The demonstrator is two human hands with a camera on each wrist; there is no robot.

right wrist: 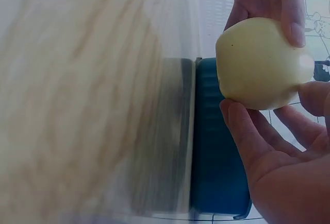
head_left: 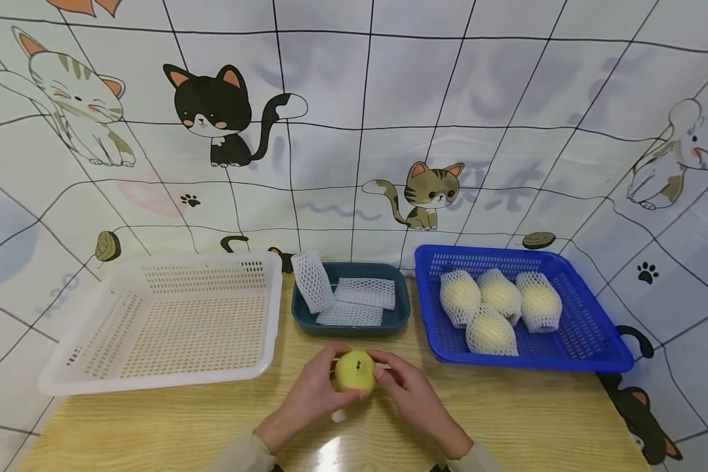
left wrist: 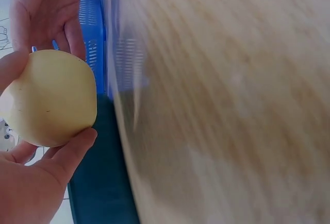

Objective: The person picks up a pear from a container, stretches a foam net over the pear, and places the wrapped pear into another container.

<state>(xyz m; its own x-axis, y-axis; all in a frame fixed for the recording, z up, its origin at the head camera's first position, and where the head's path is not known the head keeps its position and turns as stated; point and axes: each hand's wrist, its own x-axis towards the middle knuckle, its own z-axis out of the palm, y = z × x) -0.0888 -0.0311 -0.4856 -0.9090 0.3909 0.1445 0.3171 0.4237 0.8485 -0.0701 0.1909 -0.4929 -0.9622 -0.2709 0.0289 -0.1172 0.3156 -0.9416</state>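
Note:
Both hands are at one round yellow pear (head_left: 355, 372), its dark stem facing up, close over the front middle of the table. My left hand (head_left: 315, 387) grips its left side, thumb across the near face and fingers on the far side. On the other side, my right hand (head_left: 410, 391) holds it with thumb and fingertips. In the left wrist view the smooth bare skin of the pear (left wrist: 54, 98) shows between the fingers. The right wrist view shows the pear (right wrist: 260, 64) with fingertips of both hands on it.
Behind the hands stands a dark teal tray (head_left: 354, 333) with several white foam net sleeves (head_left: 313, 282). A white basket (head_left: 195, 328) is on the left. At right, a blue basket (head_left: 525, 360) contains several netted fruits (head_left: 491, 331). A cat-print sheet (head_left: 330, 131) hangs behind the table (head_left: 171, 432).

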